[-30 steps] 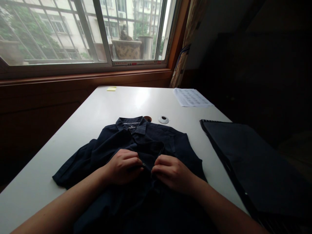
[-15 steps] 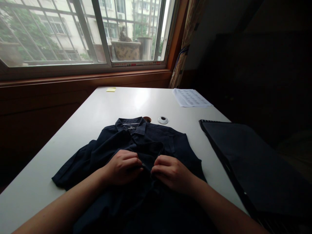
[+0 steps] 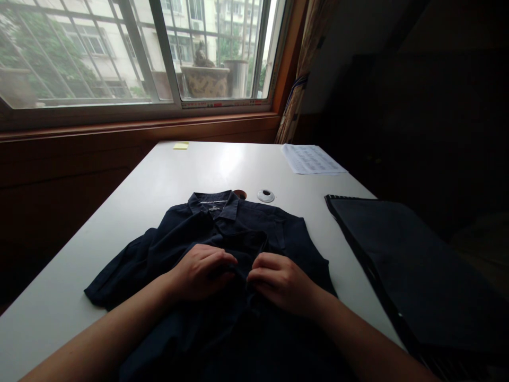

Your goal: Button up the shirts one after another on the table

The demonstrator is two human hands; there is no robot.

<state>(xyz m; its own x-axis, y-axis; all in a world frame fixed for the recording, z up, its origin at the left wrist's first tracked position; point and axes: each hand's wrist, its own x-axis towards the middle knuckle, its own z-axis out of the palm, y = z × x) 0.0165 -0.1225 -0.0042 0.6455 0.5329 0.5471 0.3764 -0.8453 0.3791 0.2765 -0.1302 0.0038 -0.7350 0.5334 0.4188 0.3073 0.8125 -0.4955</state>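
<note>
A dark navy short-sleeved shirt (image 3: 170, 239) lies front up on the white table, its collar (image 3: 229, 207) pointing toward the window. Over the middle of the shirt front, my left hand (image 3: 204, 271) pinches the fabric near the front opening. My right hand (image 3: 278, 278) grips the other side of the opening, a short gap away, with fingers curled into the cloth. The fabric bunches up between the two hands. Any button at the fingertips is too dark to make out.
The white table (image 3: 131, 207) carries a yellow sticky note (image 3: 181, 145), printed sheets (image 3: 312, 159) and a white ring-shaped piece (image 3: 266, 196) beside a round hole (image 3: 240, 194). On the right lies a large dark flat case (image 3: 397, 254). A barred window (image 3: 131, 53) is behind.
The fingers of my left hand have shifted slightly right, closer to my right hand. My right hand and the rest of the shirt look almost unchanged.
</note>
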